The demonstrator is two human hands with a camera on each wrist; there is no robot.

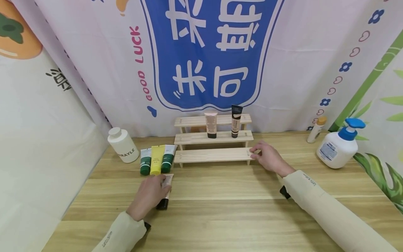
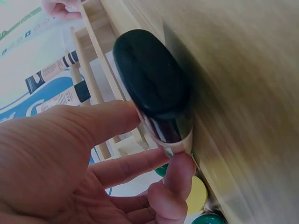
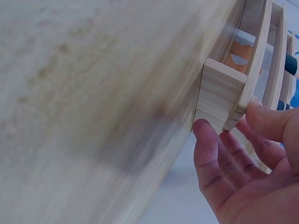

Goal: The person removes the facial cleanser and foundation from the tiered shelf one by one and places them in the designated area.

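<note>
My left hand [image 1: 149, 193] pinches pale pink tube [image 1: 168, 180] between thumb and fingers: flat end away, oval black cap [image 2: 152, 74] toward me. Tube just in front of yellow tube [image 1: 157, 159], green-and-white tubes [image 1: 168, 157]. My right hand [image 1: 270, 159] grips right end of wooden rack's lowest shelf [image 1: 211, 155].

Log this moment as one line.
left hand: pinches black-capped tube | right hand: grips wooden rack at right end | middle shelf: two upright tubes | left of rack: three tubes

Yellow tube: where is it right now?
In the head view, the yellow tube is left of the wooden rack, between two green-and-white tubes, just beyond the left hand.
</note>
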